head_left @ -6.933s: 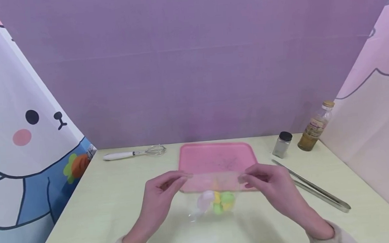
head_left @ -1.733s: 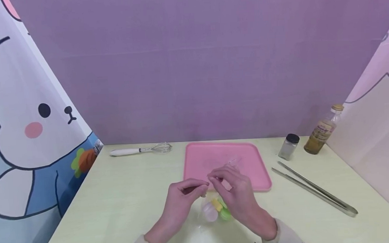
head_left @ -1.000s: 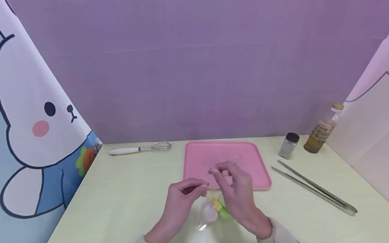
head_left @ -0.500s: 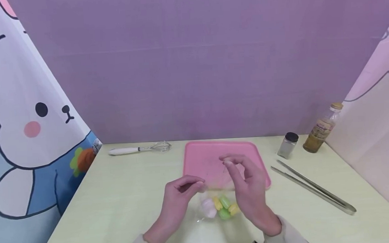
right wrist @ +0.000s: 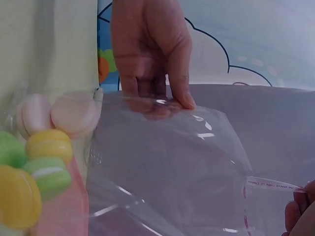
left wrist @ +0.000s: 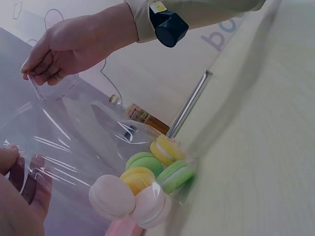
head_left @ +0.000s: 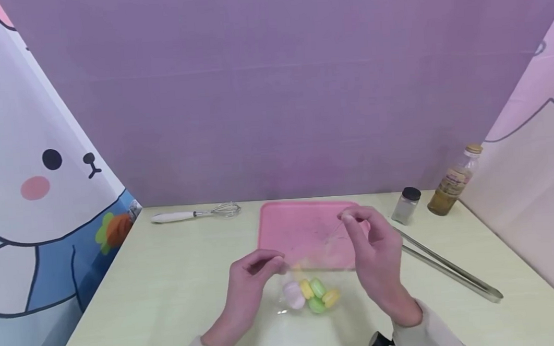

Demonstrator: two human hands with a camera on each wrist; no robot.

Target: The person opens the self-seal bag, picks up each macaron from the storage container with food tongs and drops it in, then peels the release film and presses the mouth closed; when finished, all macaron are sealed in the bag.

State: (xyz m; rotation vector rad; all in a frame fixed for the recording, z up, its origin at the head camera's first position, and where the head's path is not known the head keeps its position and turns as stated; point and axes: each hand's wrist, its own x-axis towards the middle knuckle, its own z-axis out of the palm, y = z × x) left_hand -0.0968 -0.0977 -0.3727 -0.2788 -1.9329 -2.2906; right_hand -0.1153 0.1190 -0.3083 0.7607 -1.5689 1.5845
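Observation:
A clear plastic bag (left wrist: 74, 132) with several macarons (head_left: 317, 288), pink, yellow and green, at its bottom hangs in front of the pink tray in the head view. My left hand (head_left: 251, 286) pinches one side of the bag's upper edge between thumb and fingers. To the right and higher, my right hand (head_left: 380, 261) pinches the end of a thin clear peel strip (right wrist: 269, 184) with red print. The right wrist view shows that strip stretching from the bag's edge to my right fingertips. In the left wrist view, the macarons (left wrist: 138, 182) lie together in the lower corner.
A pink tray (head_left: 286, 225) lies behind the bag on the pale table (head_left: 179, 282). At the back left is a whisk (head_left: 194, 214). On the right are metal tongs (head_left: 456, 269), a small black-capped jar (head_left: 406, 206) and a bottle of brown liquid (head_left: 455, 180).
From beside the left hand, my right hand has drawn away to the right and upward, pulling the strip along. My left hand keeps its hold, shifting slightly left. More macarons now show.

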